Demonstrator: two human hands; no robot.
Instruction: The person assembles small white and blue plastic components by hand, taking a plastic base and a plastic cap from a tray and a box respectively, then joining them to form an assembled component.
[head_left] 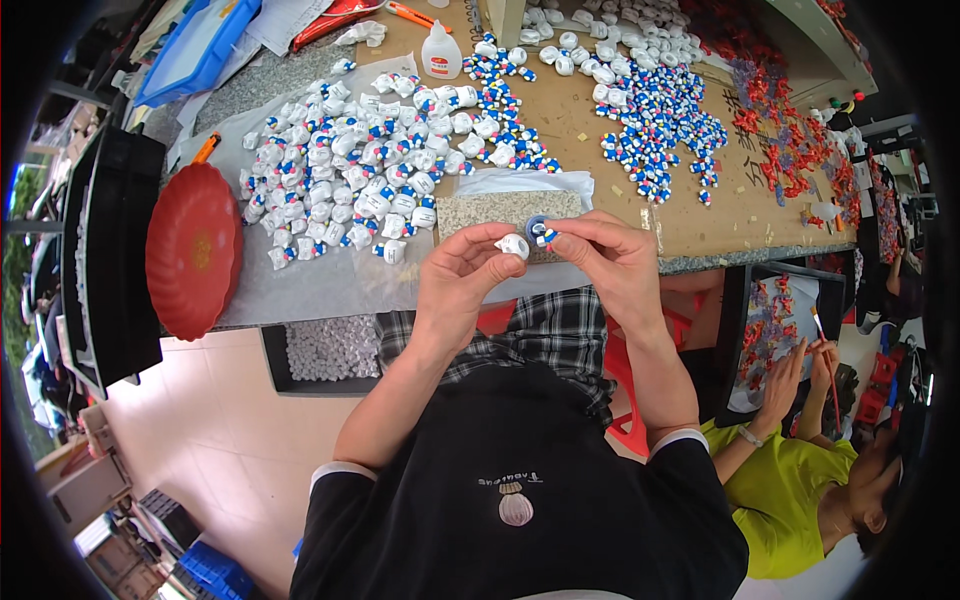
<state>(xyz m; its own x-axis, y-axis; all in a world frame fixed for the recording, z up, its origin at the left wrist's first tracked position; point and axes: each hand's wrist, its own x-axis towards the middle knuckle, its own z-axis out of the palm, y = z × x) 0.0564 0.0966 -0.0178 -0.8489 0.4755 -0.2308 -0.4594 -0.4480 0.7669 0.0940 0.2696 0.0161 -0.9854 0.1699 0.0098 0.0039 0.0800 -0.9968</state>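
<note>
Hundreds of small figurines cover the cardboard-topped surface (600, 130): a white-and-blue heap (360, 150) on a plastic sheet at left, a bluer, more finished-looking scatter (660, 125) further right. By that showing, much is painted and plenty of white pieces remain. A red dish (195, 250) sits at the left edge, a grey stone block (490, 210) lies just behind the hands, and a white glue bottle (440, 52) stands beyond. The left hand (465, 280) has its fingers closed round a small white figurine piece (513, 244). The right hand (610, 260) pinches a tiny blue part (545, 236) touching it, above the surface's near edge.
</note>
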